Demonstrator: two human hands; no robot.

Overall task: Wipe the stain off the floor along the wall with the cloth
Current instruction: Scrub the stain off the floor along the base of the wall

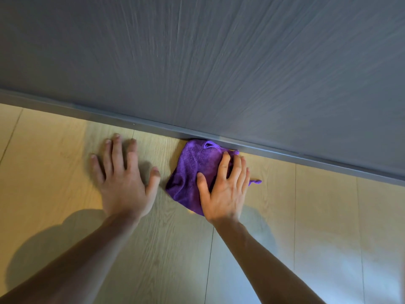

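Observation:
A purple cloth (190, 172) lies crumpled on the light wood floor (306, 216), its far edge touching the grey skirting (131, 121) at the foot of the wall. My right hand (223, 189) presses flat on the cloth's right half, fingers spread and pointing at the wall. My left hand (125, 178) rests flat on the bare floor just left of the cloth, fingers apart, holding nothing. A small yellowish patch shows at the cloth's near edge. No stain is plainly visible; the cloth covers the spot by the wall.
A dark grey wood-grain wall (219, 62) fills the upper half of the view and runs diagonally from upper left to lower right. Floor planks stretch left, right and toward me. Shadows of my arms fall on the floor at the lower left.

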